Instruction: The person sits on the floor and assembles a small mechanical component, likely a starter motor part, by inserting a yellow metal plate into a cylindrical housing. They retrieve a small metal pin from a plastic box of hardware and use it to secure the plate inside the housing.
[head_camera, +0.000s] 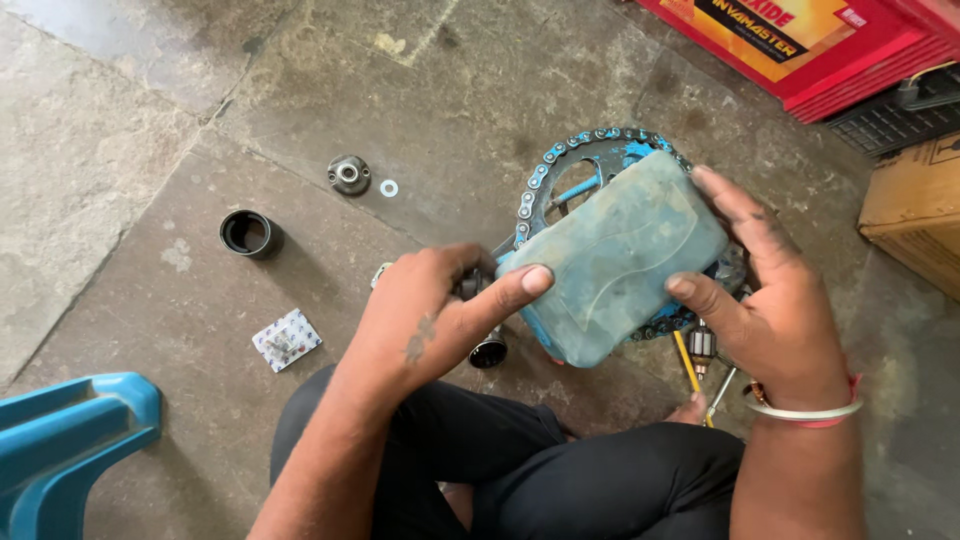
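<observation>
I hold a worn blue-green power tool housing (615, 255) over the stone floor. A blue saw chain (580, 150) curves around its far side. My left hand (435, 315) grips the housing's left end, thumb pressed on its flat side. My right hand (765, 290) clasps the right end, fingers over the top edge. Under the tool lie a small motor armature (702, 348), a yellow-handled screwdriver (686, 362) and a dark cylindrical part (488, 352).
On the floor to the left lie a black ring-shaped sleeve (249, 233), a round metal flange (349, 174), a small washer (389, 188) and a small packet of parts (286, 339). A blue plastic piece (60, 440) sits bottom left. A red box (800, 40) and cardboard carton (915, 205) stand right.
</observation>
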